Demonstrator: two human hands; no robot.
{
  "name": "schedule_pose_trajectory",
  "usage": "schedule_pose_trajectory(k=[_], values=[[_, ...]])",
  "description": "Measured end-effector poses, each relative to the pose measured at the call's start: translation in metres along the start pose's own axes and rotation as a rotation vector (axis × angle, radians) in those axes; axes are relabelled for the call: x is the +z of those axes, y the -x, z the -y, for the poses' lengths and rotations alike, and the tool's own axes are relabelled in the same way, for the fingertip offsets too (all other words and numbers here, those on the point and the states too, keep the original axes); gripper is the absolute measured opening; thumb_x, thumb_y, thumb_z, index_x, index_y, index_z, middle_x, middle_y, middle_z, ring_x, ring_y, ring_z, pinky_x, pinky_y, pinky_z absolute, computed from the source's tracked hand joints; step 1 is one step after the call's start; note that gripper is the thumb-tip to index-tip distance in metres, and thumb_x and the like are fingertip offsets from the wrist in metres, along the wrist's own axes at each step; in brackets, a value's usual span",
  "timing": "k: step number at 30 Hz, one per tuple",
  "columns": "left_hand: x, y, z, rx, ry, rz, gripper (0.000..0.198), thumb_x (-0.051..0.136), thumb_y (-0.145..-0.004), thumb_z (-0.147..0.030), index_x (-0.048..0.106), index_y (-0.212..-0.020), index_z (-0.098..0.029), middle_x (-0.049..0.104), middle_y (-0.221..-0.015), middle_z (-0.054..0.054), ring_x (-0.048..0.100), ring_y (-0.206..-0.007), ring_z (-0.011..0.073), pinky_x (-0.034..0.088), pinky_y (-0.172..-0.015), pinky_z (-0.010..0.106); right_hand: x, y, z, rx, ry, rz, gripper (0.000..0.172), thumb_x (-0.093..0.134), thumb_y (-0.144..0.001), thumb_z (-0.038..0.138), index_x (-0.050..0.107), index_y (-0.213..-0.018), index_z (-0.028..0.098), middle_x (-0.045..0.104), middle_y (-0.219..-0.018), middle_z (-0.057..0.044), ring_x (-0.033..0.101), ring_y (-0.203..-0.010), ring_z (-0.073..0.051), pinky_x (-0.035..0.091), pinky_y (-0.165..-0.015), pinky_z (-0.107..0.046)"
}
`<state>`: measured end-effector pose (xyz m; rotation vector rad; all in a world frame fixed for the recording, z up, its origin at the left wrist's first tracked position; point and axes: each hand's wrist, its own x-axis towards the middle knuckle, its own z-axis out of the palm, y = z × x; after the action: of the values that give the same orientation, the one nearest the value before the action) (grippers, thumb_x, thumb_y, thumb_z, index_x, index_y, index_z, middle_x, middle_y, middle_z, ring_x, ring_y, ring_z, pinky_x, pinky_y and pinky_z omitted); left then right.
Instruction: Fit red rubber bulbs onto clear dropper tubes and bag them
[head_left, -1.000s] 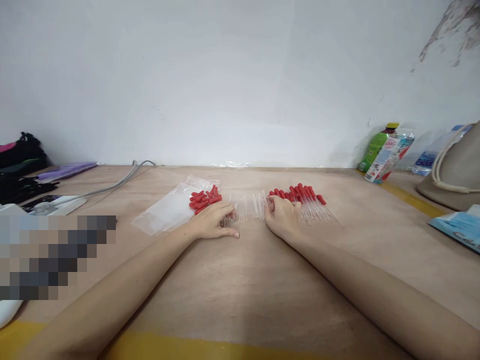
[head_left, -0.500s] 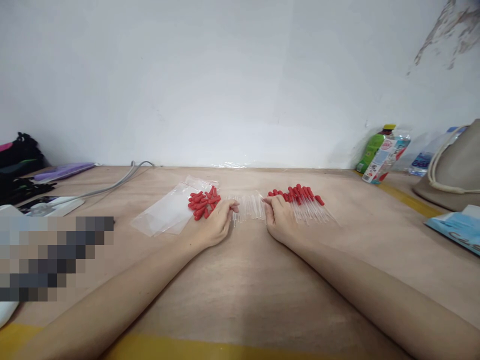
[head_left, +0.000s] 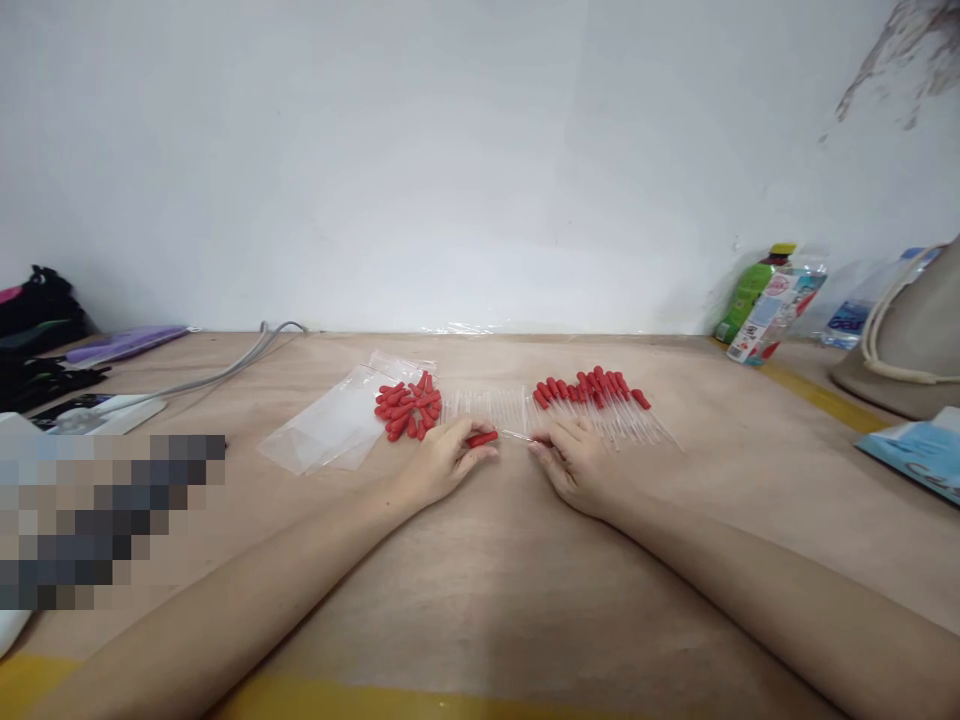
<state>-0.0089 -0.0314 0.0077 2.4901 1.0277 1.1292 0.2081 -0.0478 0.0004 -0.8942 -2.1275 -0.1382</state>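
— Red cap (head_left: 481, 438): position?

— Centre of the bench (head_left: 480, 600), pinched between the thumb and fingertips of the left hand (head_left: 442, 465). Its long axis runs left to right. The free end points right, toward the right hand (head_left: 574, 460).

— State of the right hand?

— Fingers curled, tips drawn together and facing the cap, just beside it. A clear tube may sit between them, but clear plastic on pale wood does not show, so I cannot tell. The two hands are close and do not touch.

— Which hand is nearer which stock?

— The left hand lies just near of the cap pile (head_left: 407, 405). The tube row (head_left: 487, 405) lies just far of the gap between the hands, its tubes running near to far. The right hand lies just near of the droppers (head_left: 600, 400), which are fanned with red ends far and clear tips near and right.

— Edges and open room?

— Near side: bare wood as far as the yellow strip (head_left: 375, 695), crossed only by the forearms. Left: the poly bag (head_left: 330, 425), flat, touching the cap pile. Far left: the cable (head_left: 225, 372). Far right: the bottles (head_left: 765, 300) against the wall. Both are well apart from the hands.
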Motion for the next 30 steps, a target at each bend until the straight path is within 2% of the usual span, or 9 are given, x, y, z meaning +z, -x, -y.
schedule_pose_trajectory(k=[10, 17, 24, 30], values=[[0.0035, -0.0009, -0.0078, 0.015, -0.05, -0.068, 0.012, 0.052, -0.084, -0.027, 0.054, -0.087, -0.016, 0.06, -0.078, 0.001, 0.056, -0.071, 0.0122, 0.045, -0.064, 0.024, -0.0015, -0.0045, 0.0055, -0.067, 0.053, 0.014, 0.015, 0.042, -0.087, 0.021, 0.055, -0.081, 0.017, 0.062, -0.073, -0.003, 0.049, -0.063, -0.012, 0.032, -0.065, -0.028], [0.0036, -0.0011, -0.009, -0.036, 0.026, -0.042, 0.011, 0.051, -0.085, -0.026, 0.055, -0.088, -0.016, 0.062, -0.08, 0.001, 0.058, -0.073, 0.0119, 0.045, -0.064, 0.022, -0.0028, -0.0049, 0.0061, -0.057, 0.052, -0.034, 0.013, 0.044, -0.086, 0.02, 0.055, -0.081, 0.016, 0.062, -0.072, -0.003, 0.05, -0.065, -0.013, 0.032, -0.065, -0.027], [0.0032, -0.0013, -0.0071, -0.035, 0.02, -0.058, 0.013, 0.054, -0.083, -0.027, 0.058, -0.091, -0.017, 0.065, -0.08, 0.001, 0.06, -0.071, 0.0117, 0.046, -0.064, 0.021, -0.0038, -0.0054, 0.006, -0.049, 0.042, 0.069, 0.014, 0.042, -0.087, 0.021, 0.056, -0.083, 0.018, 0.062, -0.074, -0.003, 0.049, -0.065, -0.013, 0.032, -0.066, -0.028], [0.0021, -0.0005, -0.0044, 0.0, 0.02, -0.024, 0.014, 0.052, -0.084, -0.027, 0.061, -0.088, -0.017, 0.066, -0.078, 0.001, 0.06, -0.07, 0.0122, 0.045, -0.064, 0.022, -0.0011, -0.0039, 0.0004, -0.051, -0.035, 0.13, 0.018, 0.039, -0.088, 0.022, 0.057, -0.088, 0.018, 0.06, -0.074, -0.003, 0.051, -0.066, -0.013, 0.031, -0.068, -0.029]])
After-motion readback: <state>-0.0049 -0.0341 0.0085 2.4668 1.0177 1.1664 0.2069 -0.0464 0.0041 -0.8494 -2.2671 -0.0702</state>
